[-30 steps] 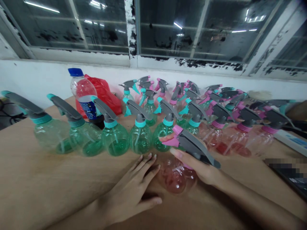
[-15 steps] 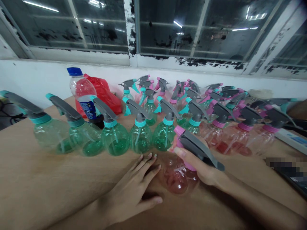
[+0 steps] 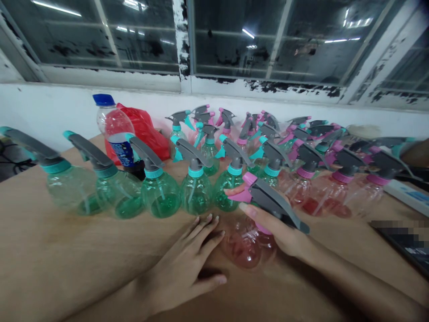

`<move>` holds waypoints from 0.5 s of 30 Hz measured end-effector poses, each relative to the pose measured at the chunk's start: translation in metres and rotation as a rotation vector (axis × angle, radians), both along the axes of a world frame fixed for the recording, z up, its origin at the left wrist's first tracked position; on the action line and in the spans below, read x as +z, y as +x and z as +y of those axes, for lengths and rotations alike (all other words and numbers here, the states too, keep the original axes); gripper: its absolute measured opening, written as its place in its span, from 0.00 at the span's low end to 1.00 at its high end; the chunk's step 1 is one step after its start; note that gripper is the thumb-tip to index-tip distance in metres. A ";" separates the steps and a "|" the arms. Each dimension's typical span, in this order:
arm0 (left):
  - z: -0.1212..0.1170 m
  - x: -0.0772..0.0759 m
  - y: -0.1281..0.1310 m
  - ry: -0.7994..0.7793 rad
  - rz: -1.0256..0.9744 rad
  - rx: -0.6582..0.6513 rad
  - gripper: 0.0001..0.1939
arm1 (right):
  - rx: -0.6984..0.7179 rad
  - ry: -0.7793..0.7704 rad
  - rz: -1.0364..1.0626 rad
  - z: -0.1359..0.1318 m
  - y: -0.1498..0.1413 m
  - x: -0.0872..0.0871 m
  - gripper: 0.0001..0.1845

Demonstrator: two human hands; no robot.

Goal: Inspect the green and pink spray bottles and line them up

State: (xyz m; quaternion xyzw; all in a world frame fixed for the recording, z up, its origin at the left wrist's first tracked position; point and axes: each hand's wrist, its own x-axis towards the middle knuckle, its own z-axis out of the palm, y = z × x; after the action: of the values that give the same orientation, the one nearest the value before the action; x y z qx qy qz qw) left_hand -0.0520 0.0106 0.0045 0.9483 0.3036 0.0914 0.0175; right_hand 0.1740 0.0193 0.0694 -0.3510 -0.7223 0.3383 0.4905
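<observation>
Pink-trimmed spray bottle [image 3: 247,247]: right hand [image 3: 273,221], apparently grasping its neck [image 3: 263,229], should be squeezing evenly; left hand [image 3: 192,257] is lying flat, released.

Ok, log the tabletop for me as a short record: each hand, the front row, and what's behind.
Right hand: around the neck of a pink spray bottle, index finger at the trigger
Left hand: palm down on the table, beside that bottle
Front row: green spray bottles left, pink-collared ones right
Behind, left: blue-capped bottle, red bag
Behind, center: more spray bottles, overlapping
</observation>
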 end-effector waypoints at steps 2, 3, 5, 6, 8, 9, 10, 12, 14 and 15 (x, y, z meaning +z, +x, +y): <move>0.000 0.000 0.000 0.005 0.005 0.001 0.36 | 0.000 0.007 -0.011 0.000 0.000 0.000 0.07; 0.000 0.000 0.000 0.007 0.007 0.001 0.36 | 0.000 0.011 -0.015 0.000 0.000 0.000 0.07; 0.000 0.000 0.000 0.002 0.021 0.001 0.36 | -0.001 0.007 -0.020 0.000 0.000 -0.002 0.07; 0.000 0.000 0.000 -0.001 0.028 0.001 0.36 | -0.004 -0.001 -0.021 0.000 0.000 -0.002 0.07; 0.000 0.001 0.000 -0.001 0.035 0.001 0.36 | -0.007 -0.015 -0.021 0.000 0.000 -0.003 0.06; 0.000 0.001 0.001 0.002 0.035 0.002 0.36 | -0.008 -0.014 -0.019 -0.001 0.000 -0.002 0.06; 0.000 0.002 0.001 0.005 0.035 0.004 0.36 | -0.007 -0.009 -0.019 -0.001 0.000 -0.002 0.05; 0.000 0.002 0.001 0.011 0.037 0.006 0.36 | -0.006 -0.006 -0.025 -0.001 0.000 -0.001 0.04; 0.000 0.002 0.001 0.011 0.045 0.005 0.36 | -0.007 -0.015 -0.031 -0.001 0.000 -0.001 0.04; 0.000 0.002 0.001 0.012 0.047 0.001 0.36 | -0.003 -0.024 -0.033 -0.001 0.000 -0.001 0.03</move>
State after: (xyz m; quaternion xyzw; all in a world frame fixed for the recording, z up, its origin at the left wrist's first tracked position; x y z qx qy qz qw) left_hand -0.0508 0.0104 0.0066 0.9501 0.3037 0.0708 0.0049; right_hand 0.1745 0.0186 0.0687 -0.3636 -0.7256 0.3404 0.4748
